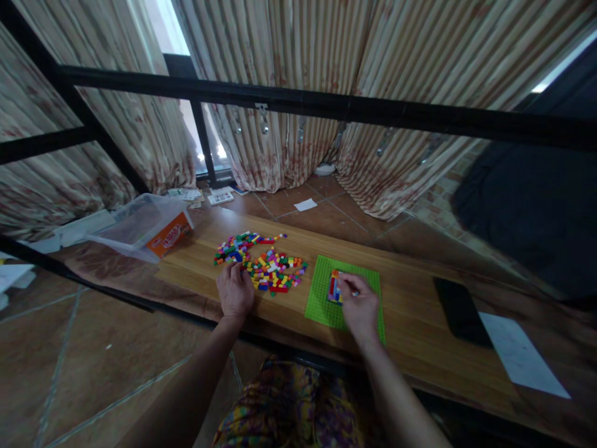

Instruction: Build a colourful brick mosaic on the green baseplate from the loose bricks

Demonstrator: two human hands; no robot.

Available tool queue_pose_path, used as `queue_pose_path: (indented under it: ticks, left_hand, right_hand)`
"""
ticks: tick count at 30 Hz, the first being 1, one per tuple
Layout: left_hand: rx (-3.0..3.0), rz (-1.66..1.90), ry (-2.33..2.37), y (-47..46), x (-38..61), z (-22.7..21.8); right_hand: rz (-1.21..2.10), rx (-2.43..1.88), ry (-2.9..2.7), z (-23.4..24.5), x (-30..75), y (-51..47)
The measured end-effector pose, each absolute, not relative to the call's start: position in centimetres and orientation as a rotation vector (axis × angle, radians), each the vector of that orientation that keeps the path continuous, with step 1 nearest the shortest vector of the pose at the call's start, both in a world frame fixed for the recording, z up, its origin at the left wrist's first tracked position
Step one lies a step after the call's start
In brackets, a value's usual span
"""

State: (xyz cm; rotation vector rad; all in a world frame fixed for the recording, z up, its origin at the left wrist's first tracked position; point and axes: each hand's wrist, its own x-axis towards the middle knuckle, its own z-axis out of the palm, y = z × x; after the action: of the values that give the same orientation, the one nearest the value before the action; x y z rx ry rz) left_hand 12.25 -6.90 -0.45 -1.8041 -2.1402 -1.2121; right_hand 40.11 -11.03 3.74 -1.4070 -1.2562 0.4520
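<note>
Colourful toy bricks (275, 272) lie in a loose pile on the wooden table (410, 311). At the pile's near left edge is my left hand (234, 291), its fingers curled down among the bricks. Whatever those fingertips grip is hidden beneath them. To the right lies a green studded baseplate (321, 292), carrying a small multicoloured brick build (333, 291) near its middle. My right hand (361, 305) is over that build, thumb and forefinger pinched at a brick on its right side. The hand covers part of the build.
A clear plastic box (140, 218) with an orange label stands at the table's left end. A dark flat tablet-like object (459, 311) and a white sheet (522, 353) lie at the right. A black metal rail (298, 99) crosses in front of the curtains.
</note>
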Motion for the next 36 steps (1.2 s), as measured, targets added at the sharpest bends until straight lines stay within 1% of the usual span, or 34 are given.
queue_pose_path:
  ticks: [3, 6, 10, 18, 29, 36]
  left_hand:
    - [-1.802, -1.224, -2.134, -6.9, 12.3, -0.4]
    - [-1.803, -1.229, -2.147, -7.0, 12.3, -0.2]
    - [-1.803, -1.205, -2.169, -7.0, 12.4, 0.1]
    - [-1.801, -1.192, -2.168, -6.9, 12.3, -0.1]
    - [-1.82, -1.204, -2.159, -6.9, 12.3, -0.1]
    - [-1.819, -1.211, -2.155, -7.0, 12.4, -0.1]
  right_hand:
    - [0.427, -1.557, -1.304, 4.8, 44.6, -8.9]
    - [0.467, -1.595, -1.491, 5.2, 46.7, -7.4]
    - [0.544, -1.558, -1.671, 4.6, 46.5, -6.7]
    - [0.563, -1.599, -1.684, 3.1, 46.2, -6.3]
    - [0.564, -1.591, -1.716, 3.6, 46.7, -6.3]
    - [0.53, -1.64, -1.916, 5.2, 46.7, -5.7]
